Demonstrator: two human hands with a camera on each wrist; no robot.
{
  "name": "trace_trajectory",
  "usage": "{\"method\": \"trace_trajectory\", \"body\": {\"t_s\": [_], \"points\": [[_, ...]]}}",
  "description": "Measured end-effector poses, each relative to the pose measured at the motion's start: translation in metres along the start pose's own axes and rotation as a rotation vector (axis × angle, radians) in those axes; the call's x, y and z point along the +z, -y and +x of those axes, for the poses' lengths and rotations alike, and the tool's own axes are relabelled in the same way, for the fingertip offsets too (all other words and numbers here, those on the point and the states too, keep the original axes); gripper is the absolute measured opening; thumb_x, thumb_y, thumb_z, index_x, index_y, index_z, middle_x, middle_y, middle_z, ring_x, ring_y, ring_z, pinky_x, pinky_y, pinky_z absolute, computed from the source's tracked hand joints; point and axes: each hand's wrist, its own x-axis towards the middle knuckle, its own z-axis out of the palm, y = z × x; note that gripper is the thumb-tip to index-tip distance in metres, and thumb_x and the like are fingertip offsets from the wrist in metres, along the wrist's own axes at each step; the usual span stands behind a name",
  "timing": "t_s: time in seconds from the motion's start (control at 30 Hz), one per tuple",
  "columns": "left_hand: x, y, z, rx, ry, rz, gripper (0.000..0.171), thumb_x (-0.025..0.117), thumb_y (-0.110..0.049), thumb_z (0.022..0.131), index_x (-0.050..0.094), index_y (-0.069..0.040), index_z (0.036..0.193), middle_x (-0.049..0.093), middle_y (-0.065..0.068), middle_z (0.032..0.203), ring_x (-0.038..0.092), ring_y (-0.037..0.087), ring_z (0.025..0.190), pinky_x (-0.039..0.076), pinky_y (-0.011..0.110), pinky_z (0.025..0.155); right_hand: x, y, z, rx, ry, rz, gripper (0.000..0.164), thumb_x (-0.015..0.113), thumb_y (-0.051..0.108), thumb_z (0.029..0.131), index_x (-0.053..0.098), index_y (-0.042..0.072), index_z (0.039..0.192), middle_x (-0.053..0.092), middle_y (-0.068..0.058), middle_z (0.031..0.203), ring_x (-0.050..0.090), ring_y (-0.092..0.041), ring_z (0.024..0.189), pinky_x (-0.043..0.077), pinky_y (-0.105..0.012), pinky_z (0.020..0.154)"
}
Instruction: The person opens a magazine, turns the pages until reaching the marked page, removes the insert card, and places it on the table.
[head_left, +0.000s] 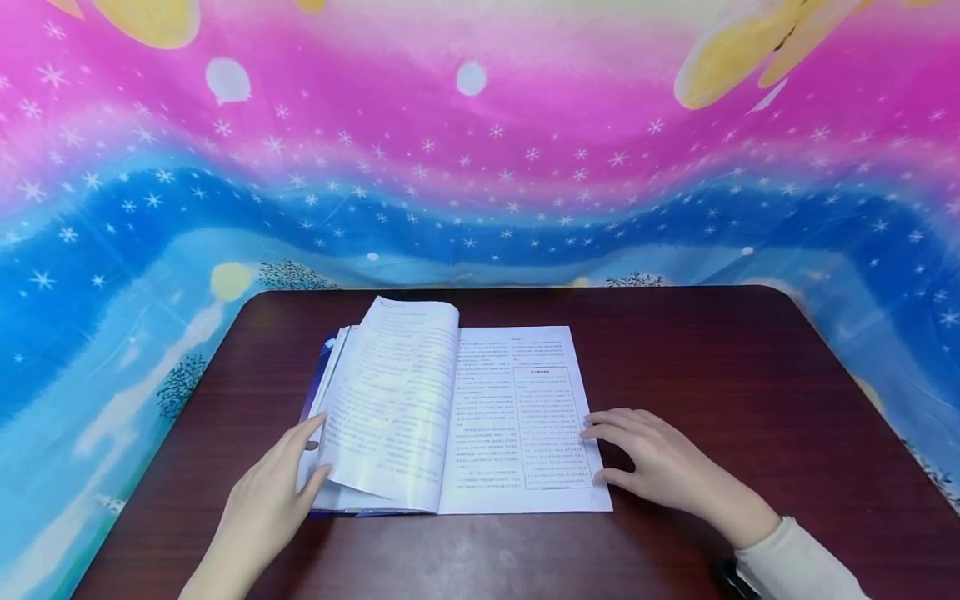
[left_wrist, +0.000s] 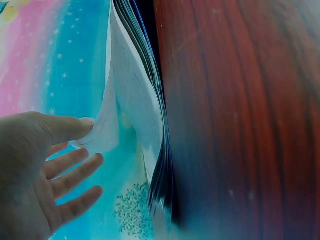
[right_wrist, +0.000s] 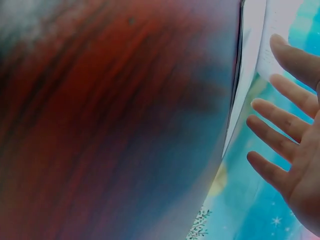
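A magazine (head_left: 487, 467) with a dark blue cover lies spread on the table, its pages printed with dense text in columns. On its left side a raised page (head_left: 397, 392) bows up and leans leftward. My left hand (head_left: 266, 492) pinches that page's outer edge; in the left wrist view the thumb of the left hand (left_wrist: 40, 160) is on the page (left_wrist: 102, 130), the index fingertip partly hidden behind it and the other fingers spread. My right hand (head_left: 660, 458) has relaxed, parted fingers, with fingertips right at the right page's outer edge. The right wrist view shows that hand (right_wrist: 300, 145) holding nothing.
The dark reddish-brown wooden table (head_left: 712, 358) has rounded far corners. Behind and around it hangs a pink and blue cloth (head_left: 480, 183) with white snowflakes. A light sleeve (head_left: 795, 562) covers the right forearm, with a dark band (head_left: 731, 575) at the wrist.
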Motion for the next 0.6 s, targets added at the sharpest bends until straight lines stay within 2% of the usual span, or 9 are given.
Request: {"method": "trace_trajectory", "body": {"t_s": [0.17,0.37,0.47,0.6], "points": [[-0.003,0.005,-0.002,-0.056,0.073,-0.010,0.070,0.081,-0.013,0.083,0.046,-0.006,0.143,0.062,0.017,0.122,0.065,0.032,0.097,0.054,0.052,0.070,0.003,0.000,-0.002,-0.007,0.024,0.014,0.048,0.085,0.030,0.078,0.070,0.014,0.120,0.060,-0.005,0.134,0.056,-0.027,0.122,0.044,-0.053,0.101],[-0.004,0.013,-0.003,-0.045,0.090,-0.008,0.064,0.081,-0.015,0.083,0.052,-0.005,0.139,0.057,0.019,0.134,0.062,0.037,0.109,0.052,0.058,0.081,0.007,0.000,-0.004,-0.013,0.049,0.027,0.050,0.086,0.030,0.076,0.070,0.014,0.120,0.059,-0.008,0.136,0.055,-0.028,0.124,0.045,-0.052,0.100],[-0.001,0.016,-0.003,-0.051,0.144,0.000,0.058,0.080,-0.015,0.084,0.056,-0.004,0.136,0.054,0.020,0.137,0.057,0.039,0.118,0.049,0.060,0.086,0.009,0.000,-0.005,-0.016,0.049,0.027,0.051,0.087,0.029,0.075,0.070,0.013,0.120,0.059,-0.008,0.135,0.056,-0.029,0.123,0.046,-0.052,0.099],[0.001,0.020,-0.004,-0.050,0.218,0.032,0.055,0.080,-0.018,0.084,0.060,-0.004,0.133,0.053,0.020,0.138,0.055,0.042,0.121,0.048,0.062,0.089,0.009,0.001,-0.006,-0.014,0.050,0.027,0.052,0.088,0.028,0.074,0.070,0.013,0.120,0.059,-0.009,0.136,0.056,-0.030,0.123,0.046,-0.052,0.099]]}}
